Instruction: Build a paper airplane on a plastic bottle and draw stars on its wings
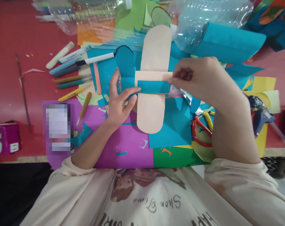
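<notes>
A peach paper piece (pixel 154 113) with rounded ends lies upright before me, a peach band (pixel 153 75) crossing its middle. Along that band sits a blue paper strip (pixel 154 87). My right hand (pixel 195 75) is closed in a pinch at the strip's upper right corner, by the band's right end. At the opposite end, the index fingertip of my left hand (pixel 121 105) touches the strip, while its thumb is apart below and another finger stretches upward. Blue paper sheets (pixel 172 125) lie under the peach piece.
Pens and markers (pixel 71 64) lie at the left above a blurred phone (pixel 58 127). Red-handled scissors (pixel 199 133) and a glue gun (pixel 262 121) are at the right. Clear plastic bottles (pixel 187 18), a blue roll (pixel 232 42) and purple paper (pixel 123 147) surround the work.
</notes>
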